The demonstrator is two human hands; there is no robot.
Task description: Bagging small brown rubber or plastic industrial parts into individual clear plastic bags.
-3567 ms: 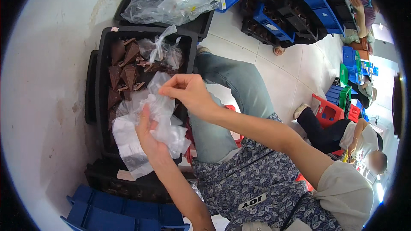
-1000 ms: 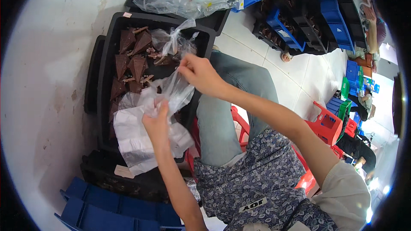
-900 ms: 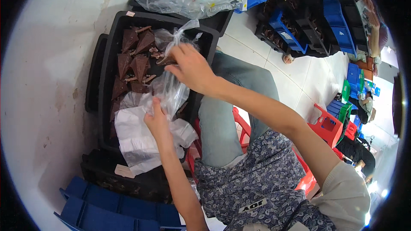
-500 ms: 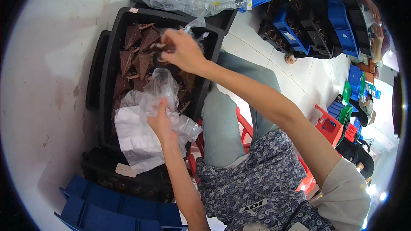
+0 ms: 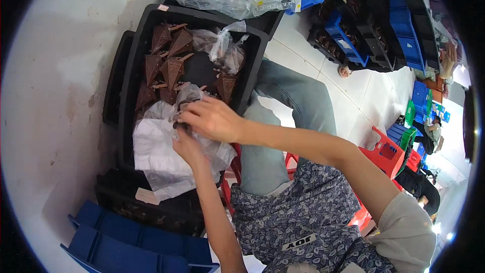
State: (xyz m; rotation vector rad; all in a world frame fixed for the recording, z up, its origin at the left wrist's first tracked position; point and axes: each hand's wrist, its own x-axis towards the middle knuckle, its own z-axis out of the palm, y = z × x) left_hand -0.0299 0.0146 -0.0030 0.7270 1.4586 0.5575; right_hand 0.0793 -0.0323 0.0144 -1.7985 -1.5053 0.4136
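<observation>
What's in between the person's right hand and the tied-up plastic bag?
In the head view, a dark brown pointed piece lies between the right hand and the tied bag, inside the black bin.

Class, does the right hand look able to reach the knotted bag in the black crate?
Probably yes: the knotted bag lies uncovered beyond the right hand, though that hand is busy at another clear bag.

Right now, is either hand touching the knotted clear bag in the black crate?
No, the knotted clear bag lies in the upper right of the black crate, away from the left hand and the right hand.
</observation>
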